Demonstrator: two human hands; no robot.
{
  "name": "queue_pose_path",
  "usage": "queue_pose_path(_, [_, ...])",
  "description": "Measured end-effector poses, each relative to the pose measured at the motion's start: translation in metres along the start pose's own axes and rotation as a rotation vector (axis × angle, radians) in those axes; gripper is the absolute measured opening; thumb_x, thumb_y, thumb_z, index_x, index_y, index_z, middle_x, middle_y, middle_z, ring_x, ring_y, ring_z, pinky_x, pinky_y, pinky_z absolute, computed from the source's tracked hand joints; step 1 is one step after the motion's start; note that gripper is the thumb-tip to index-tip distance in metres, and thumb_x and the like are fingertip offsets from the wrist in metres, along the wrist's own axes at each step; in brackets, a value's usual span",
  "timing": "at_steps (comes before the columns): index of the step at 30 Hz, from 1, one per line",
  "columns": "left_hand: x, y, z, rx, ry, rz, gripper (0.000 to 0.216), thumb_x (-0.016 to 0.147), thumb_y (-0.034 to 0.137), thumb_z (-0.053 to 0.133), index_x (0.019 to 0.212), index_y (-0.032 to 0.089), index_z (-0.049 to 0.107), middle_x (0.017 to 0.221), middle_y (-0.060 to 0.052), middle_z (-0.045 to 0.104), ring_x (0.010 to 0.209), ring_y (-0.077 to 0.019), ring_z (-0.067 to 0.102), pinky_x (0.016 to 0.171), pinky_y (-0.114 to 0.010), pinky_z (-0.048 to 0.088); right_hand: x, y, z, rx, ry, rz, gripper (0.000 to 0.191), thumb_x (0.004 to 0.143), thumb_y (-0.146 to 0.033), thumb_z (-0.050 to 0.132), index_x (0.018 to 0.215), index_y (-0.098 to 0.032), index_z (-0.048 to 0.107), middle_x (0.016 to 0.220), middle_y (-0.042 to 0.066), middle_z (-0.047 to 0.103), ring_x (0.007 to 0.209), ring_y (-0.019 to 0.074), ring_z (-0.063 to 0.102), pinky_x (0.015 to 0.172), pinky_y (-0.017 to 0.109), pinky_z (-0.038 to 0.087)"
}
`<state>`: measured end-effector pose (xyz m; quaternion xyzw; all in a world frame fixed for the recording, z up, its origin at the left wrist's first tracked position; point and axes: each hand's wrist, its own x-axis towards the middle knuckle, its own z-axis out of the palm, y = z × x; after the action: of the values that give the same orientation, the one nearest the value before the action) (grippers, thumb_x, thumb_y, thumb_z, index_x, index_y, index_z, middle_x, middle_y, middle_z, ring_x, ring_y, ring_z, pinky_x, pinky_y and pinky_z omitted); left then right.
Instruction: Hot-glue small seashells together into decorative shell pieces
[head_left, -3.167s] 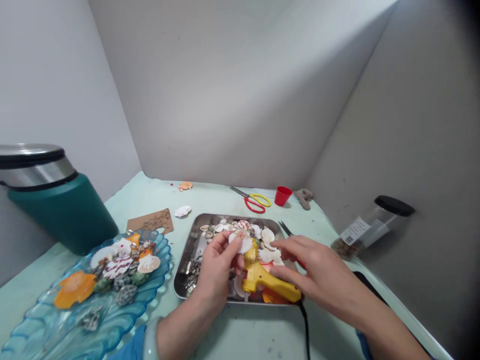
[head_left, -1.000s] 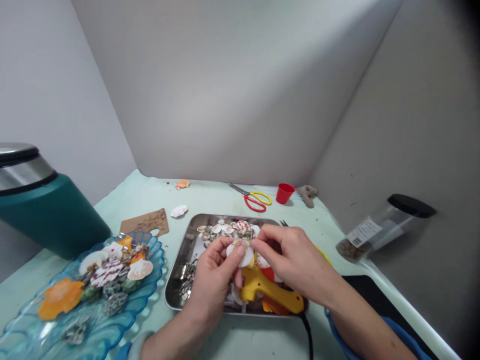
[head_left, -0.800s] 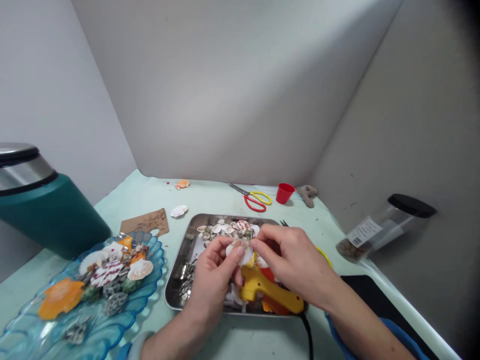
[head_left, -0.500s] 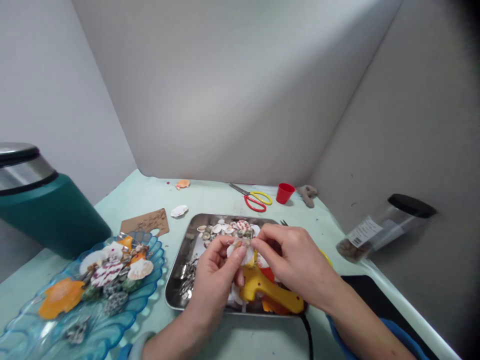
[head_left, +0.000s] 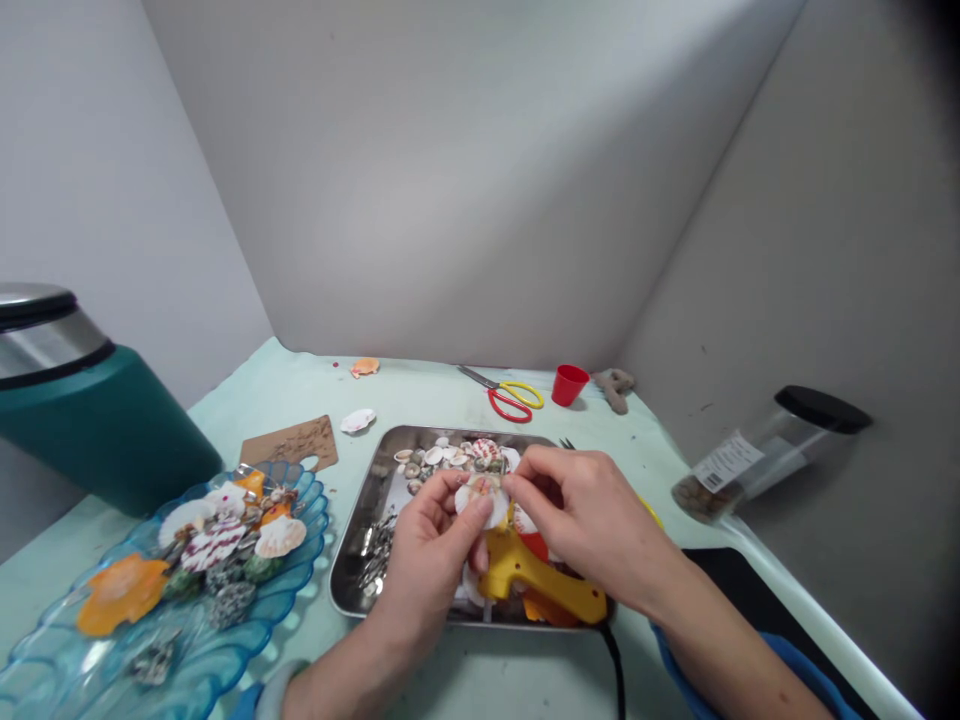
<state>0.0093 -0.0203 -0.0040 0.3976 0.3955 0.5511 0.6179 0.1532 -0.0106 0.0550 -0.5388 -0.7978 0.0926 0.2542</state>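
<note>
A pale scallop shell (head_left: 480, 503) is pinched between the thumb and fingers of my left hand (head_left: 435, 545), above a metal tray (head_left: 352, 585). My right hand (head_left: 589, 515) has its thumb and forefinger pressed together at the shell's right edge; whatever lies in that pinch is too small to make out. Beneath my hands a yellow glue gun (head_left: 544, 580) lies in the tray, its black cord running off the front edge. Small shells (head_left: 435, 457) fill the back of the tray, and a heap of small silvery pieces (head_left: 379, 550) lies at its left.
On the left stand a blue scalloped dish (head_left: 255, 635) of shells and stones and a teal bottle (head_left: 112, 430). Behind the tray lie scissors (head_left: 510, 393), a red cup (head_left: 570, 384), a white shell (head_left: 358, 420) and a brown card (head_left: 292, 445). A clear jar (head_left: 765, 455) leans at right.
The shell in my left hand has tipped slightly, so more of its face with a pinkish middle shows. Both hands stay in nearly the same place.
</note>
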Motion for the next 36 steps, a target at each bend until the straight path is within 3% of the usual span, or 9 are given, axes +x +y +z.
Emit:
queue_pose_path(30, [-0.0004,0.0003,0.0017,0.003,-0.011,-0.009,0.021,0.077,0.033,0.065,0.083,0.018,0.051,0.047,0.008,0.051,0.034,-0.0033,0.04,0.037,-0.014,0.031,-0.0009,-0.0021,0.0012,-0.01,-0.007,0.0,0.025,0.086,-0.022,0.05,0.061,-0.019,0.047,0.056,-0.004,0.051,0.052,0.0106,0.043,0.051,0.025,0.026])
queue_pose_path(36, [-0.0007,0.0011,0.0021,0.002,0.022,0.0,0.025,0.072,0.031,0.07,0.086,0.017,0.055,0.06,0.006,0.057,0.037,-0.0028,0.044,0.038,-0.015,0.036,-0.0016,-0.0014,0.0002,-0.012,-0.019,-0.006,0.026,0.087,-0.023,0.048,0.061,-0.019,0.047,0.056,-0.004,0.051,0.051,0.0106,0.043,0.051,0.024,0.025])
